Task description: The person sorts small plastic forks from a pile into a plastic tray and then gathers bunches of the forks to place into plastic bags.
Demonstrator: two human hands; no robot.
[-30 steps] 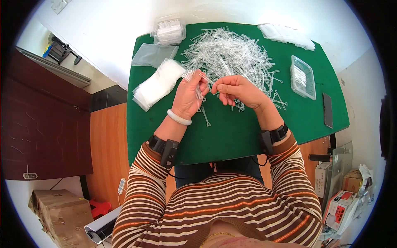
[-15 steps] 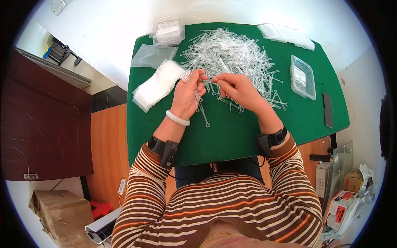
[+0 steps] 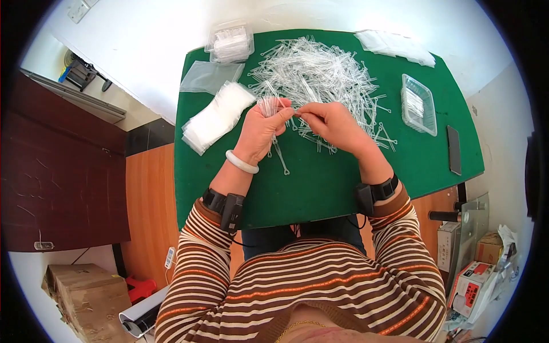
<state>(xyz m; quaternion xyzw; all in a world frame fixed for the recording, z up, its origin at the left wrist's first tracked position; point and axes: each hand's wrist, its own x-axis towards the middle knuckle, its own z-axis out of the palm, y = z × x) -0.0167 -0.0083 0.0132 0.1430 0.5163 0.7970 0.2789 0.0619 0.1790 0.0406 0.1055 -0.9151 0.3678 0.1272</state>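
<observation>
Holding a bundle (image 3: 267,105) of clear plastic sticks, our left hand (image 3: 260,130) is closed around it, and the stick ends fan out above the fist. Our right hand (image 3: 334,123) meets it from the right, with thumb and forefinger pinched together on a single stick (image 3: 297,114) just at the left fingertips. Both hands hover over the green table (image 3: 320,183), at the near edge of the pile (image 3: 320,71) of the same clear sticks, which spreads across the far middle of the table. One loose stick (image 3: 281,162) lies on the cloth just below the left hand. A stack of bags (image 3: 217,117) sits near that hand's outer side, and a clear box (image 3: 230,43) stands at the far left corner. Well apart to the right lie a clear tray (image 3: 418,104) and, nearer us, a dark phone (image 3: 453,150).
</observation>
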